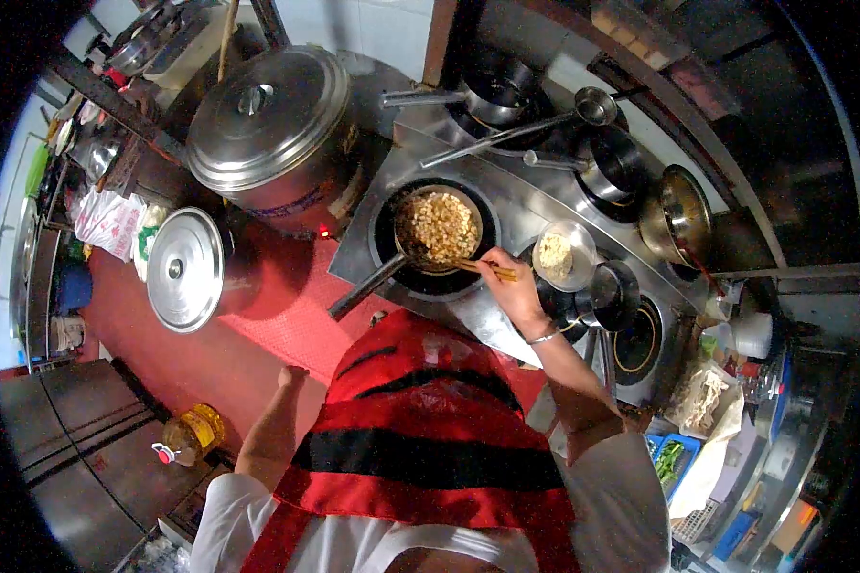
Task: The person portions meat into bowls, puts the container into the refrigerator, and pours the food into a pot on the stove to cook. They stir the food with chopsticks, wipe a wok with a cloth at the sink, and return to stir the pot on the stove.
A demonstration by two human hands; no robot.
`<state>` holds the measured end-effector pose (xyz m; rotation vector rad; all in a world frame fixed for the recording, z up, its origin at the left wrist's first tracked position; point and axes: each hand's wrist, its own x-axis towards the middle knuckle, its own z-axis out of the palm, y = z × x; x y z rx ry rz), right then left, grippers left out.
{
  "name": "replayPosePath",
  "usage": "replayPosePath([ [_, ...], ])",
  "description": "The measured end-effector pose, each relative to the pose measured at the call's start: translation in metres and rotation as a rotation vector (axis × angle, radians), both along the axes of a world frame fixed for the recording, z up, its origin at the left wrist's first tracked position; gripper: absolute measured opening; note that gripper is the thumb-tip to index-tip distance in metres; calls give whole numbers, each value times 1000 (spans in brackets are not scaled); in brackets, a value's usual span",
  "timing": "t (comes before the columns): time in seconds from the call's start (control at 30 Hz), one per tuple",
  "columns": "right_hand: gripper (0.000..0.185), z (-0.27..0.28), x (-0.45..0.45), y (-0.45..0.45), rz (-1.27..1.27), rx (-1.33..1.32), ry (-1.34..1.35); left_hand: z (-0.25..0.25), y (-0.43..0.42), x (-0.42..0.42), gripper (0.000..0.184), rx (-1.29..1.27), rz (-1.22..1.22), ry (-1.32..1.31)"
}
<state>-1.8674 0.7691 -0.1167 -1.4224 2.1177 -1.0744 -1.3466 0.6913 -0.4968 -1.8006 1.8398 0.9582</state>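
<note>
My right hand (514, 288) is closed around wooden chopsticks (468, 265), whose tips reach into the food in a pan. The pan (400, 239) sits on the round burner before me, its long handle (368, 286) pointing toward the lower left. Small browned and pale pieces of food (438, 225) fill it. My left hand (292, 375) hangs low at my left side over the red floor, away from the stove; its fingers are too unclear to read. Just right of the pan stands a metal bowl (583, 272) with pale yellow food (553, 255).
A big lidded pot (268, 119) stands left of the stove, with a smaller lidded pot (183, 270) below it. Along the back are several pans and a long-handled ladle (595, 107). An oil bottle (190, 435) is at lower left, a blue basket (672, 463) at right.
</note>
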Motion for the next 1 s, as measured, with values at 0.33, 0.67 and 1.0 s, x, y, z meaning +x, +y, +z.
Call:
replayPosePath([
  [0.33,14,-22,-20,3,-170,-99,-48,19,-2,-16,38,-8,-137,31],
  [0.67,13,-9,-12,11,-45,-53,-110,8,13,-5,31,-47,213,451],
  [1.0,13,17,-4,22,-61,-207,-62,38,5,-8,30,357,558,917],
])
